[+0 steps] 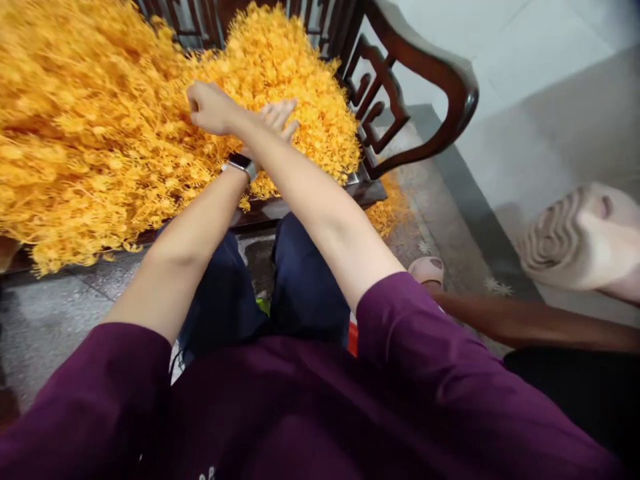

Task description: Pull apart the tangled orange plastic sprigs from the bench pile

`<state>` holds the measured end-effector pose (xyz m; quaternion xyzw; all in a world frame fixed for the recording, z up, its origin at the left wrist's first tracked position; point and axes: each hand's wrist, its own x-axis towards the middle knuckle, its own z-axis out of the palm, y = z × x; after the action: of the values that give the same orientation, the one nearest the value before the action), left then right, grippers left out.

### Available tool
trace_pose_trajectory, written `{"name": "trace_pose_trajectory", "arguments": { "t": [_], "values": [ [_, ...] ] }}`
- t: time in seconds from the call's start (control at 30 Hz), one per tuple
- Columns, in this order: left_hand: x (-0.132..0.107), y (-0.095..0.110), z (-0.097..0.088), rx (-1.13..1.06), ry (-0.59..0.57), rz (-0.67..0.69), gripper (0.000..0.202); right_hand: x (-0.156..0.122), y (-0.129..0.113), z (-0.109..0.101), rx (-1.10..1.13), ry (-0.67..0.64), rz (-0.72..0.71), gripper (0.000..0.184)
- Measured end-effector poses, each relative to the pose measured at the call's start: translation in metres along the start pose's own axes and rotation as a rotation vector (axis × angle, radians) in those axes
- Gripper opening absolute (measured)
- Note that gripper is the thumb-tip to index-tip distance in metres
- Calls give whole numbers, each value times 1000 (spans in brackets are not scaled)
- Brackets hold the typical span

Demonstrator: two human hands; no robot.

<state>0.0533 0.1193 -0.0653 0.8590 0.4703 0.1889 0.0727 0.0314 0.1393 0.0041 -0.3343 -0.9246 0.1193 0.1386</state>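
Orange dried flower sprays [270,67] are lying heaped over a dark wooden chair [425,87] at 12 o'clock as one undivided mass, while the left hand [274,120] and right hand [213,108] are crossing together on top, showing no clear grip.
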Motion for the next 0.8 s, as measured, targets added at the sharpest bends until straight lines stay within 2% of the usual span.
{"name": "trace_pose_trajectory", "arguments": {
  "t": [0.1, 0.23, 0.3, 0.43, 0.6, 0.8],
  "values": [
    [-3, -4, -6, 73, 67, -60, 54, -3, 15, 18, -50, 56, 68, 46],
    [-7, -7, -5, 129, 49, -193, 64, -13, 13, 22, -72, 203, 24, 31],
    [-8, -10, -2, 126, 39, -243, 66, -16, 11, 23, -58, 215, 16, 31],
    [-10, -17, 7, 121, 15, -229, 70, -18, 10, 32, -57, 189, -35, 36],
    [-9, -21, 16, 106, 51, -254, 66, -15, 9, 40, 14, 160, 1, 53],
    [-8, -28, 14, 97, 75, -198, 64, -7, 10, 31, 25, 257, 74, 47]
  ]
}}
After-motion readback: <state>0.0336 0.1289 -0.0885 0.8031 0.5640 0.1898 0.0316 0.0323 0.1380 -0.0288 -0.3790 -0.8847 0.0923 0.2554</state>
